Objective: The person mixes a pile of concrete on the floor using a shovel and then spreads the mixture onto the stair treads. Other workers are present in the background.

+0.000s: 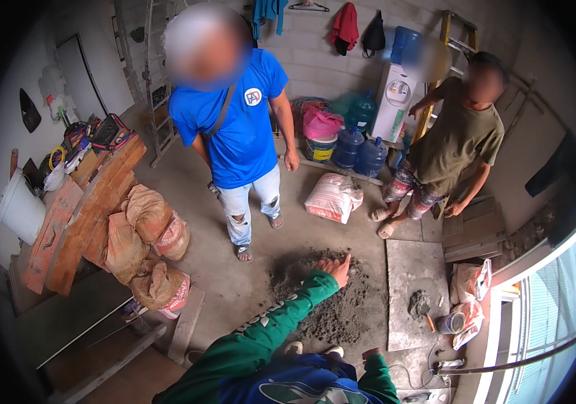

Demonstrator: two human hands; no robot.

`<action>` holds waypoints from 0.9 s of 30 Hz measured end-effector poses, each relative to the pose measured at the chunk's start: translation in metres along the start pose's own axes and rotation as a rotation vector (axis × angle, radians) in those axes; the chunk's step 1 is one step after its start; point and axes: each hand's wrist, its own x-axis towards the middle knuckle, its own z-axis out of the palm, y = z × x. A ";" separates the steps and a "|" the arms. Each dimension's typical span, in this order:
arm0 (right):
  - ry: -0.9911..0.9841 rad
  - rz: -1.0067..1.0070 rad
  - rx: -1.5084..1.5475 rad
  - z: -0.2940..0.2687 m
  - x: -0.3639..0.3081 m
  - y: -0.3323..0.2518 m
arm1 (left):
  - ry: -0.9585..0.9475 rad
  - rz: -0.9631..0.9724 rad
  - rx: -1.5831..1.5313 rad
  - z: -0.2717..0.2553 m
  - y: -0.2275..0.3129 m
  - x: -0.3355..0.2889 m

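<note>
The right hand [370, 353], in a green sleeve, sits low near the wearer's body; whether it grips anything cannot be told. The left hand [337, 268] extends forward over the grey mortar pile [331, 299], fingers loosely together and empty, touching or just above the pile's far edge. The pile lies on the concrete floor [234, 283], just left of a flat slab [414, 283] bearing a small mortar lump [420, 303]. Beyond the pile stands a person in a blue shirt [241, 128]. A white sack [333, 196] lies behind. A second person in an olive shirt [453, 141] sits farther right, near blue water bottles [360, 151].
</note>
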 end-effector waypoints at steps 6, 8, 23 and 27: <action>0.446 0.056 0.736 0.019 -0.052 -0.099 | -0.023 -0.016 -0.008 -0.002 0.000 0.000; 0.572 0.186 0.879 0.010 -0.068 -0.098 | 0.009 0.001 -0.022 -0.001 0.004 0.004; 0.920 0.409 1.107 -0.081 -0.113 0.057 | 0.164 -0.032 0.090 -0.006 0.031 0.008; 1.064 0.528 1.488 -0.149 -0.166 0.166 | 0.153 -0.030 0.109 -0.010 0.034 0.013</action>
